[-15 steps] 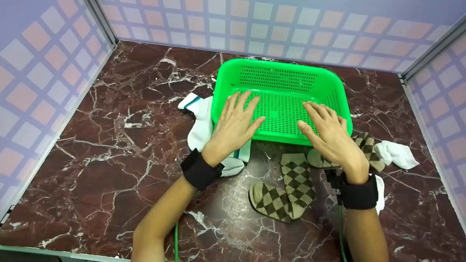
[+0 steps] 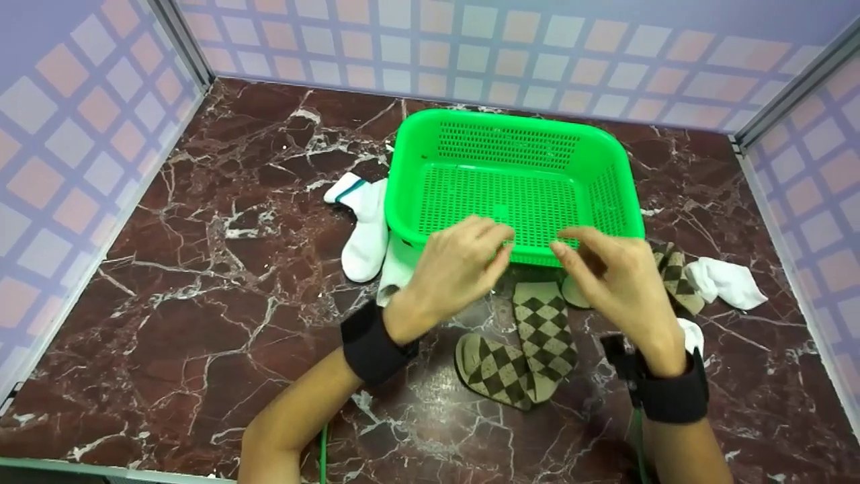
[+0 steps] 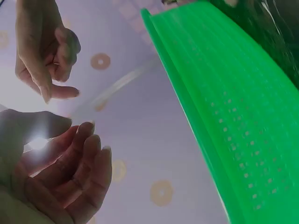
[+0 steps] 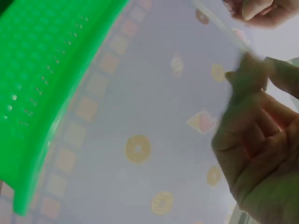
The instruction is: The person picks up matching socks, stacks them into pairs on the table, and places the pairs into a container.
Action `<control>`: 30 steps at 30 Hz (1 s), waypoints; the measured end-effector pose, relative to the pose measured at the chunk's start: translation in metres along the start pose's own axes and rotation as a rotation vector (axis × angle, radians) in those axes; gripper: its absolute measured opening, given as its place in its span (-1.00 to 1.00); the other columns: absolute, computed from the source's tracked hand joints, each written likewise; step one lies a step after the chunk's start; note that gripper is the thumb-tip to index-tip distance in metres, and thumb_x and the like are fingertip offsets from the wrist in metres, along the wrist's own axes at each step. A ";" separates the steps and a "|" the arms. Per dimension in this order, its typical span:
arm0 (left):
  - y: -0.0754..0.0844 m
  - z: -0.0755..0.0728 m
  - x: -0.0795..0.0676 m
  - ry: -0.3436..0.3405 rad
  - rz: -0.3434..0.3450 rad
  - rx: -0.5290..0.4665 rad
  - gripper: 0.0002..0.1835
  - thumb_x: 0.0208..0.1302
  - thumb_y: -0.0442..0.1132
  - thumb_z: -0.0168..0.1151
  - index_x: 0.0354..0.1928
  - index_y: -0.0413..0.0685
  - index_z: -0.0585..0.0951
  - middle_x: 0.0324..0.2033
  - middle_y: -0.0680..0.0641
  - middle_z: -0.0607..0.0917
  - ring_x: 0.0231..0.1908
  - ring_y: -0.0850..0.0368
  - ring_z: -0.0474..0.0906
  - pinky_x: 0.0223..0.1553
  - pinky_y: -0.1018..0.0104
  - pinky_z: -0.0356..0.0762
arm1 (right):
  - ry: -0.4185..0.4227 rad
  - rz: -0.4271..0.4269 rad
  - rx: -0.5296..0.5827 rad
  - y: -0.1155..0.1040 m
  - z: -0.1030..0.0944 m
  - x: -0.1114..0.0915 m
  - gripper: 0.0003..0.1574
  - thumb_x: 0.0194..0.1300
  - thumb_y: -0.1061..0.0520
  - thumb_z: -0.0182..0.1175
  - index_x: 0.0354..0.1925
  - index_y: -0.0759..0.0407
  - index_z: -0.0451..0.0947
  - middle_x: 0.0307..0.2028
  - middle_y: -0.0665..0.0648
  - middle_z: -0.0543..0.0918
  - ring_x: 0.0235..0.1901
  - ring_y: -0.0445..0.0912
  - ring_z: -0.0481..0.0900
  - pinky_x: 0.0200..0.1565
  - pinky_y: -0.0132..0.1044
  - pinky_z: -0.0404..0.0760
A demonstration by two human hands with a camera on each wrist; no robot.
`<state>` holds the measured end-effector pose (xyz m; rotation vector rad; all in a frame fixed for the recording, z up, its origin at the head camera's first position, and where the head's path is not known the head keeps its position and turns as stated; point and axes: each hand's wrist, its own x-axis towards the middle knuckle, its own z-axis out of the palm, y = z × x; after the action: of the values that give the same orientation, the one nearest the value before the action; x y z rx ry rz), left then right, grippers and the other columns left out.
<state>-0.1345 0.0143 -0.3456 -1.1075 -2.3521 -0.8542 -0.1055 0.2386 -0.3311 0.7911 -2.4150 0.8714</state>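
Both hands hover at the near rim of a green plastic basket (image 2: 510, 119), apart from each other. My left hand (image 2: 457, 265) has loosely bent fingers with its thumb close to the index finger. In the left wrist view, nothing shows between the fingers of this left hand (image 3: 74, 177). My right hand (image 2: 621, 289) arches over the basket's near right corner, fingers bent and thumb apart. Nothing shows in the right hand (image 4: 261, 154) in the right wrist view, where its fingertips are blurred. Below the hands lies a brown diamond-patterned sock (image 2: 545, 336), folded at an angle on the table.
A white sock (image 2: 366, 249) with a teal stripe lies left of the basket, another white sock (image 2: 396, 269) beside it. On the right are another diamond-patterned sock (image 2: 678, 286), a crumpled white sock (image 2: 729, 282) and a white piece (image 2: 691, 336) behind the right wrist. Patterned walls enclose the table.
Both hands have drawn back from over the basket's inside to its near rim. Their fingers, spread and fairly straight before, are now bent. The basket and socks stay in place.
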 end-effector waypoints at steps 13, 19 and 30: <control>0.001 0.086 0.005 -0.479 -0.075 0.181 -0.85 0.38 -0.35 0.04 -0.27 -0.10 0.62 -0.46 -0.07 0.60 -0.54 0.12 0.49 -0.64 0.36 0.33 | -0.063 0.074 0.107 0.012 0.011 -0.048 -0.91 0.21 0.34 0.29 -0.36 0.17 0.66 -0.66 -0.18 0.44 -0.74 -0.30 0.26 -0.68 -0.51 0.25; 0.001 0.108 0.008 -0.561 -0.081 0.280 -0.80 0.46 -0.29 -0.02 -0.26 -0.07 0.60 -0.43 -0.11 0.60 -0.50 0.05 0.54 -0.62 0.32 0.27 | -0.076 0.077 0.112 0.013 0.011 -0.049 -0.92 0.22 0.33 0.29 -0.34 0.18 0.67 -0.67 -0.16 0.43 -0.76 -0.28 0.26 -0.69 -0.49 0.23; 0.008 0.118 0.014 -0.594 -0.137 0.235 -0.79 0.38 -0.38 0.09 -0.45 0.00 0.47 -0.53 -0.03 0.48 -0.56 0.14 0.40 -0.61 0.35 0.18 | -0.094 0.092 0.097 0.018 0.008 -0.050 -0.92 0.23 0.31 0.29 -0.30 0.17 0.68 -0.61 -0.18 0.50 -0.73 -0.31 0.30 -0.65 -0.49 0.27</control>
<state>-0.1481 0.1054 -0.4205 -1.2325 -2.9400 -0.2890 -0.0823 0.2629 -0.3730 0.7775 -2.5250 1.0142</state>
